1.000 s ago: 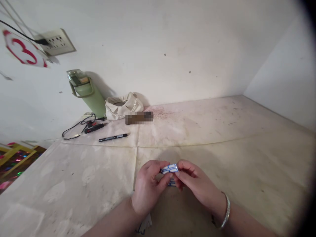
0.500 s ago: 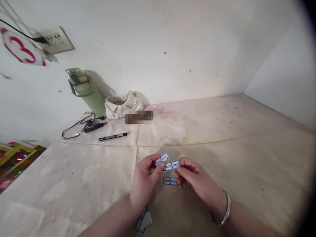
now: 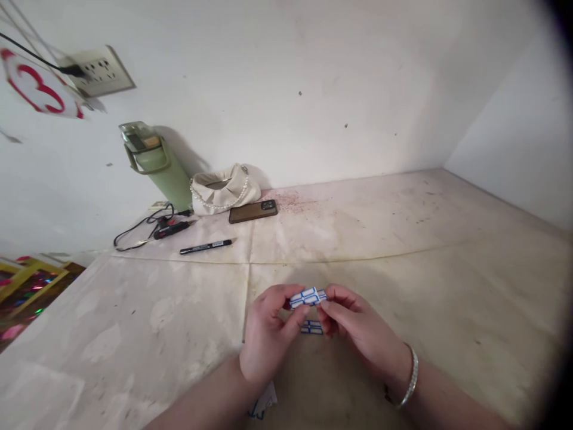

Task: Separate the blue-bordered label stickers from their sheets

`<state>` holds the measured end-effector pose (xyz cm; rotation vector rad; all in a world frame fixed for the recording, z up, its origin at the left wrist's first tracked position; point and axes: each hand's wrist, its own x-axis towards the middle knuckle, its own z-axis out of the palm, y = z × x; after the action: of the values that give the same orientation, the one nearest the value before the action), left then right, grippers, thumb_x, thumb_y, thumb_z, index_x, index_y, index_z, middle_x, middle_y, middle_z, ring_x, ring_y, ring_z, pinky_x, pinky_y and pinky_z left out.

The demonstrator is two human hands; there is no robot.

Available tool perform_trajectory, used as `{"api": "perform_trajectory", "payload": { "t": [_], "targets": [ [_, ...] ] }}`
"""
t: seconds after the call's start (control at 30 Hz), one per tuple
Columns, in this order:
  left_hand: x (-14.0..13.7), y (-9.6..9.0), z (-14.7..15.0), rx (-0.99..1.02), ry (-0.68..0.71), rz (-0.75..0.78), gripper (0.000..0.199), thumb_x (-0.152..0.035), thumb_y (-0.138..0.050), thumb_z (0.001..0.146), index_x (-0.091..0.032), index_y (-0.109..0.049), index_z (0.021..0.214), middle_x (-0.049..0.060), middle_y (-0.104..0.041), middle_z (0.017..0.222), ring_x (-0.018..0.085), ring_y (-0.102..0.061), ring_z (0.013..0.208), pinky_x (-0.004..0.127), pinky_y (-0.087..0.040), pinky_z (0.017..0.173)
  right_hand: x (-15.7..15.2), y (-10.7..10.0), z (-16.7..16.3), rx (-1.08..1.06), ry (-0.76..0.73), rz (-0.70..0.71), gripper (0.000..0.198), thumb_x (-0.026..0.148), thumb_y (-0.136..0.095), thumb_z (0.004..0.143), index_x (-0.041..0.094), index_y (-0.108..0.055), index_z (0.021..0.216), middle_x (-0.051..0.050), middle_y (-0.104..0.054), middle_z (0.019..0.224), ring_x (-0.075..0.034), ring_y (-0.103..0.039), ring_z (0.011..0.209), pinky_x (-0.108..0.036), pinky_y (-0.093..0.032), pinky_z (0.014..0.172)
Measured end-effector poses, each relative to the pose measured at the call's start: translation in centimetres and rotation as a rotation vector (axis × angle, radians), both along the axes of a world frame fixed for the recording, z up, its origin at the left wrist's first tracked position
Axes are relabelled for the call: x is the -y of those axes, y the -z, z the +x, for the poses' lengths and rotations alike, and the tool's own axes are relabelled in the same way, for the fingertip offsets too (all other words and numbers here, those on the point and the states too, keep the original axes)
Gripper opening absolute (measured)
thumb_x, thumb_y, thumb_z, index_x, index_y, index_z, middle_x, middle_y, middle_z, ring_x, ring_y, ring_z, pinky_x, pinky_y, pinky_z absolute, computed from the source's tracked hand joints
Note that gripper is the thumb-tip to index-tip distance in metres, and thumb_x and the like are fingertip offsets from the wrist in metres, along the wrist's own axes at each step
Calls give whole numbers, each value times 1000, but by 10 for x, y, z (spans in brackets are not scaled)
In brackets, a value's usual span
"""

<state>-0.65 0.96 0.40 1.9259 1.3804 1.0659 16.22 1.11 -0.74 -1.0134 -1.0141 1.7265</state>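
Between finger and thumb, my left hand point(image 3: 274, 328) pinches a small white sticker label point(image 3: 304, 297) with blue borders. My right hand point(image 3: 353, 316) pinches another blue-bordered label point(image 3: 322, 295), partly covered by the first one. The two labels overlap, held a little above the table. Below them on the tabletop lies one more label piece point(image 3: 312, 327), its right end near my right fingers. Beside my left forearm, a few white and blue paper scraps point(image 3: 267, 399) show in part; the arm hides the rest.
On the cloth-covered table point(image 3: 403, 269), a black marker point(image 3: 206, 246) lies at left, with a corded black tool point(image 3: 170, 229) behind it. A phone point(image 3: 253, 211), a white handbag point(image 3: 224, 190) and a green bottle point(image 3: 163, 173) stand or lie near the wall. A socket point(image 3: 101, 71) holds a plug.
My left hand has brought its label to the right, over the one in my right hand, so the two now overlap more. My right hand has hardly moved.
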Motion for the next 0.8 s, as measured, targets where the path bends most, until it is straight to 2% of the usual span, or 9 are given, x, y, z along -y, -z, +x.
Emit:
{"api": "perform_trajectory", "payload": {
  "t": [0.17, 0.4, 0.57, 0.7, 0.8],
  "targets": [
    [1, -2, 3, -104, 32, 51, 21, -19, -64, 79, -21, -66, 100, 3, -70, 88, 15, -64, 77, 28, -50, 74, 1, -2, -1, 30, -52, 15, 17, 31, -59, 81, 18, -58, 71, 4, -54, 58, -10, -48, 55, -23, -39, 54],
    [2, 0, 3, -129, 20, 62, 21, -19, -66, 77, -19, -67, 98, 3, -70, 85, 15, -65, 75, 27, -51, 72, 3, -2, -2, 26, -61, 24, 20, 35, -60, 80, 17, -58, 70, 3, -55, 60, -10, -49, 57, -24, -40, 56],
    [1, -2, 4, -157, 24, 59, 19, -20, -65, 79, -19, -68, 98, 3, -70, 83, 16, -65, 76, 30, -51, 74, 3, 5, -1, -66, -46, 30, 34, 49, -47, 87, 19, -55, 73, 0, -56, 66, -14, -52, 63, -27, -43, 57],
    [0, -2, 4, -151, 41, 48, 20, -21, -65, 79, -19, -67, 98, 4, -70, 86, 18, -65, 80, 31, -51, 77, 2, 7, 1, 99, -70, 114, 26, 43, -55, 85, 18, -56, 76, 3, -54, 61, -11, -49, 57, -25, -40, 57],
    [0, 1, 1, -68, 54, -13, 33, -27, -65, 78, -17, -63, 110, 6, -69, 91, 18, -65, 81, 32, -52, 76, 1, 5, 2, 189, -58, 173, 25, 40, -52, 87, 18, -54, 75, 4, -53, 60, -11, -48, 57, -25, -39, 58]
  ]
}}
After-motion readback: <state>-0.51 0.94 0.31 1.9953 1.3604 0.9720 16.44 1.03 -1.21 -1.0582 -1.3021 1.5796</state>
